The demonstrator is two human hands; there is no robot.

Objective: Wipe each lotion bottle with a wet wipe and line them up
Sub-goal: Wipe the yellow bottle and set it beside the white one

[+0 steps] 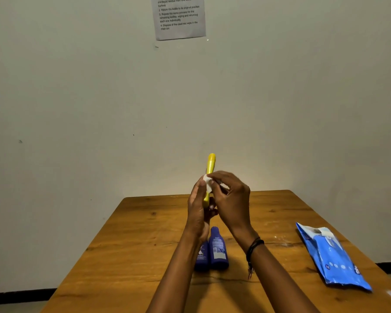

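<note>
Wiping is the step in hand, as the head view shows it. The left hand (198, 206) grips the lower part of a yellow bottle (211, 163), fingers curled round it, and holds it upright in the air above the far half of the desk (145, 233). The right hand (230, 195) pinches a white wet wipe (207, 180) against the bottle's middle. The cap end above looks unwiped, so the next move probably calls for sliding the wipe up while the left hand holds firm.

Two blue bottles (218, 249) sit side by side, touching, on the desk under the wrists; the left forearm partly hides one. They mark where the row should go, and the arms must not knock them. A blue pack of wipes (332, 256) lies well apart to the right. A printed sheet (180, 16) hangs on the wall.
</note>
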